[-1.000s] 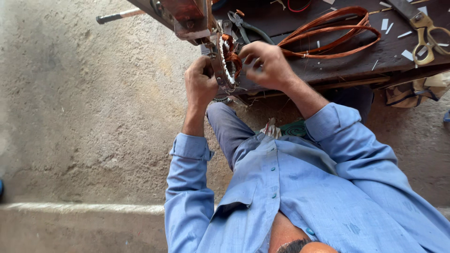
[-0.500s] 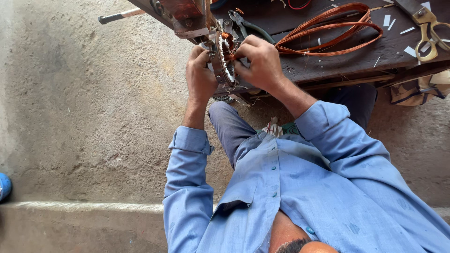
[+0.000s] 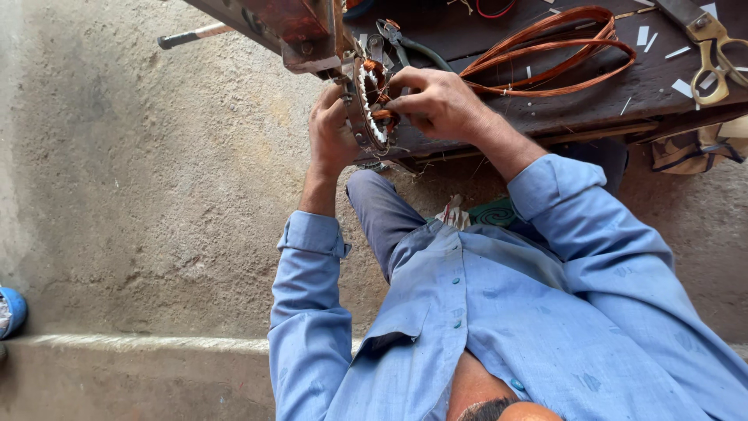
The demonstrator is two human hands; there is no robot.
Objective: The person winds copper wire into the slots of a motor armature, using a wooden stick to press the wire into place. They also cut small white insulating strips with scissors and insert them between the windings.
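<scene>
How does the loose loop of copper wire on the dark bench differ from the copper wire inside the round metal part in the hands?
The loose copper wire loop lies flat, long and open on the dark bench, untouched. The copper wire in the round metal part is packed tight among white slot liners, gripped by the left hand and right hand. Both share the same orange-brown shine.

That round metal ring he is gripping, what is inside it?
Inside the round metal ring: copper-coloured wire windings and white slot strips. The right hand covers the far side; the left hand grips the rim.
</scene>
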